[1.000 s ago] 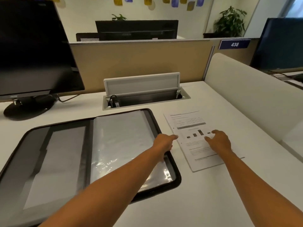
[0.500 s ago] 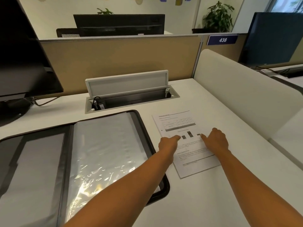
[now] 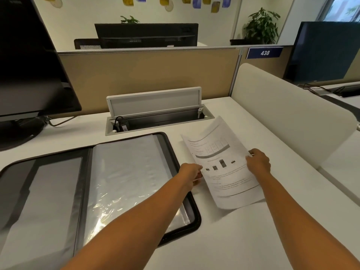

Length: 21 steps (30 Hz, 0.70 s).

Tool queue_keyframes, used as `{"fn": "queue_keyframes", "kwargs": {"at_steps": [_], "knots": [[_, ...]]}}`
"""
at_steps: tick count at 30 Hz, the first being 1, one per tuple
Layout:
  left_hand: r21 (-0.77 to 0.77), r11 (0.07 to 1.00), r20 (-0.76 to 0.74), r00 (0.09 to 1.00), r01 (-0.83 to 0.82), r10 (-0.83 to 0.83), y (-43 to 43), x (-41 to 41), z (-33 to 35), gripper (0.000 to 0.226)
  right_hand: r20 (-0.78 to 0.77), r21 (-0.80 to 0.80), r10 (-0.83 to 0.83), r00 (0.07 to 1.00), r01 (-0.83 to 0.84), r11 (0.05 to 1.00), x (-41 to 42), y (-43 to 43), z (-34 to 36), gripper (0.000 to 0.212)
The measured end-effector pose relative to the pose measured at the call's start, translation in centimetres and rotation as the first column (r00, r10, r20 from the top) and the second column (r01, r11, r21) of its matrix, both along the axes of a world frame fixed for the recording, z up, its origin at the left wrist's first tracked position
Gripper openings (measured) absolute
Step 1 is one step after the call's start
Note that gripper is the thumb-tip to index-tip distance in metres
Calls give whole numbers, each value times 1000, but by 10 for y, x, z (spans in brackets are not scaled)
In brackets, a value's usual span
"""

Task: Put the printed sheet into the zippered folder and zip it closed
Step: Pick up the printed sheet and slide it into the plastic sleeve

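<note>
The printed sheet (image 3: pixel 220 158), white with a table and a small bar chart, is lifted off the white desk and curves upward at its far end. My left hand (image 3: pixel 191 175) pinches its left edge. My right hand (image 3: pixel 258 161) grips its right edge. Left of the sheet the black zippered folder (image 3: pixel 169 151) lies open flat on the desk, its right half showing a shiny clear plastic sleeve (image 3: pixel 128 178), its left half a grey pocket. My left forearm crosses the folder's lower right corner.
An open cable box (image 3: pixel 155 115) with a raised lid sits in the desk behind the folder. A black monitor (image 3: pixel 29 65) stands at the far left. A cream divider (image 3: pixel 288 114) borders the desk on the right, a tan partition at the back.
Both hands went from resting on the flat sheet to holding its side edges. The sheet has risen off the desk and bent.
</note>
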State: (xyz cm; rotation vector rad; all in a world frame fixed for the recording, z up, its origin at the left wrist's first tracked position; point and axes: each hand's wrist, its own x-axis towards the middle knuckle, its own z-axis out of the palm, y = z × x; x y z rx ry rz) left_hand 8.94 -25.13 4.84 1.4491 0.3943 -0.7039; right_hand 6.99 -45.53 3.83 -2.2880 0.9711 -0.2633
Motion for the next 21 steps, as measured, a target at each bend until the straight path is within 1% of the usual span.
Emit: {"fn": "queue_keyframes", "kwargs": {"at_steps": [3,5,7,9,10,12,14,15,17,21], "knots": [[1,1000,40,999,5,-6,10,4,2,17,136,18,53,989,-56,998,3,15,17,23],[-16,1000,69,997,-23,24,20,6,4,22,219,41,84,972,-95,995,5,27,29,22],[-63,996,76,995,-61,66,30,8,10,17,313,94,108,943,-144,985,8,37,40,21],[-114,989,110,988,-97,110,48,9,20,9,406,162,155,900,-238,958,9,52,52,18],[-119,987,153,980,-108,126,59,10,25,11,449,200,177,876,-291,936,9,61,57,15],[-110,985,257,953,-135,159,85,11,36,23,517,270,204,831,-385,883,9,83,65,9],[-91,982,367,911,-164,186,115,10,46,32,558,336,217,801,-457,824,7,108,68,9],[-77,983,430,884,-169,186,132,8,49,31,569,362,228,790,-490,793,6,121,67,10],[-52,981,529,828,-188,187,163,5,54,21,581,392,262,771,-547,739,4,146,62,12],[-58,972,610,763,-228,215,207,-5,61,21,637,421,287,716,-634,648,3,188,49,8]]}}
